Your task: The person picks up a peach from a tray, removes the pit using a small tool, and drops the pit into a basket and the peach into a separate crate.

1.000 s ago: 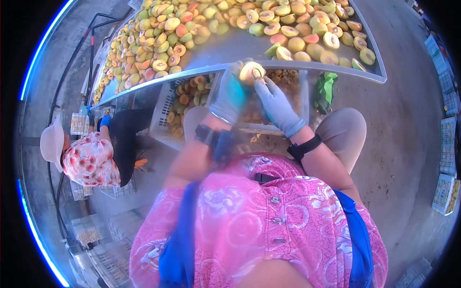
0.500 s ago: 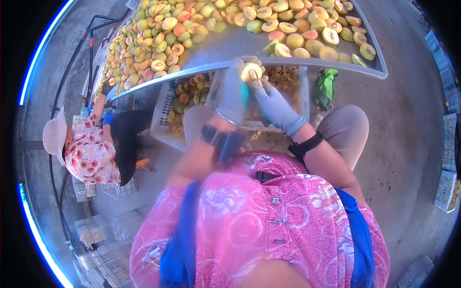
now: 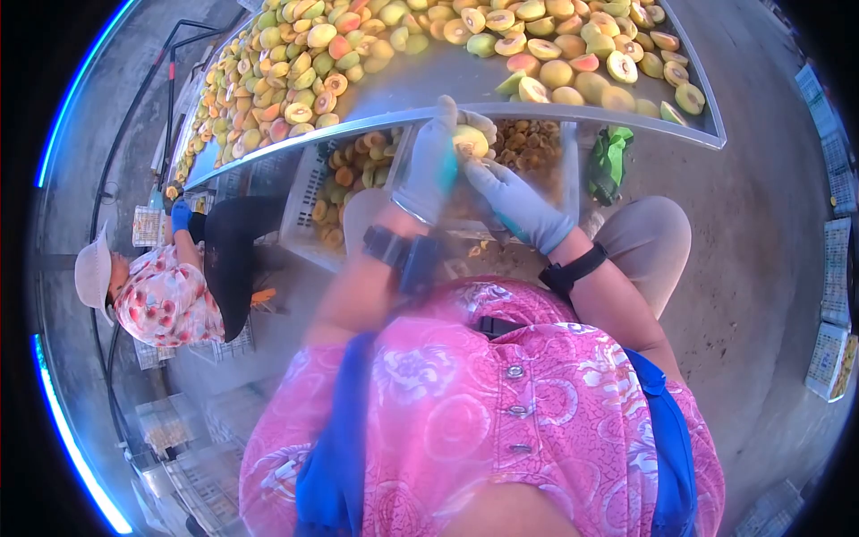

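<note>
My left hand [image 3: 429, 174], in a pale grey glove, is closed around a yellow peach half [image 3: 472, 141] just below the metal table's front edge. Its pale yellow-green rounded side shows. My right hand [image 3: 521, 204], gloved the same way, has its fingertips drawn together at the fruit's lower side. Whatever sits between those fingers is hidden. Above both hands, the metal table [image 3: 398, 89] carries many cut peach halves [image 3: 295, 72], some with the stone showing. Beneath them stands a crate [image 3: 528, 148] of brownish pieces.
Left of it, a white crate [image 3: 300, 201] holds more fruit halves. A green bag [image 3: 610, 166] lies to the right. My knees flank the crates. A co-worker in a hat [image 3: 94, 273] sits at the left with blue gloves. Stacked crates [image 3: 837, 268] line the right.
In my left hand the peach half has turned, from its cut face with the stone showing to its rounded side. The co-worker's hands have moved down from the table edge.
</note>
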`<state>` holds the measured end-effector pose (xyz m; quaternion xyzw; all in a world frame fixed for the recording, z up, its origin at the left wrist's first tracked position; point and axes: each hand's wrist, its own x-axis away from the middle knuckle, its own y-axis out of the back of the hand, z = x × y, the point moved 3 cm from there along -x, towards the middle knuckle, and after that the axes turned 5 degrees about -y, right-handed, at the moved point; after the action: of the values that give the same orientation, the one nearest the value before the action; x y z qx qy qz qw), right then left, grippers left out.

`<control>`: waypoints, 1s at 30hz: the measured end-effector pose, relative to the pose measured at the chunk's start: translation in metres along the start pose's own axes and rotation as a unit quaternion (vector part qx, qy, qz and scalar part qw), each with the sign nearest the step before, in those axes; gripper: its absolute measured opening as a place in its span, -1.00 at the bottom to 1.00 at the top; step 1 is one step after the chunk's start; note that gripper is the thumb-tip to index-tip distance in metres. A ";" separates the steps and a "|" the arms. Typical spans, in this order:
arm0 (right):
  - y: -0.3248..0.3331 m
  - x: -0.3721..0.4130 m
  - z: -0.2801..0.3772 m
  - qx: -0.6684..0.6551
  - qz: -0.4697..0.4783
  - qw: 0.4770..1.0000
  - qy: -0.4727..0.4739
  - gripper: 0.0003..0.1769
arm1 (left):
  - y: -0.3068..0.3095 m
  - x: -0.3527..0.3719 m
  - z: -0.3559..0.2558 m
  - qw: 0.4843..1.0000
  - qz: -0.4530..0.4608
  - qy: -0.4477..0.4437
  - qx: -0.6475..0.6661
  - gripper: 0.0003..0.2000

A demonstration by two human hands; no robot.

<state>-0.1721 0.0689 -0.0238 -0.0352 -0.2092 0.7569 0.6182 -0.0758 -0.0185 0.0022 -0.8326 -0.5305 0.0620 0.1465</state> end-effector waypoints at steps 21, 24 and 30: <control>-0.022 0.002 0.004 -0.378 0.284 0.862 -0.181 -0.58 | 0.029 0.005 -0.002 0.978 -0.047 0.033 0.201 -0.38; -0.024 0.002 0.000 -0.423 0.362 0.811 -0.176 -0.61 | 0.089 -0.010 -0.002 0.950 -0.059 -0.013 0.306 -0.47; 0.002 -0.024 -0.053 -0.466 0.141 0.856 -0.174 -0.62 | 0.157 0.008 -0.082 0.924 -0.230 -0.186 -0.243 -0.69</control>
<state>-0.1523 0.0606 -0.0776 -0.2158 -0.6339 0.6441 0.3698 0.0851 -0.0878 0.0319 -0.6713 -0.7238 0.0500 -0.1515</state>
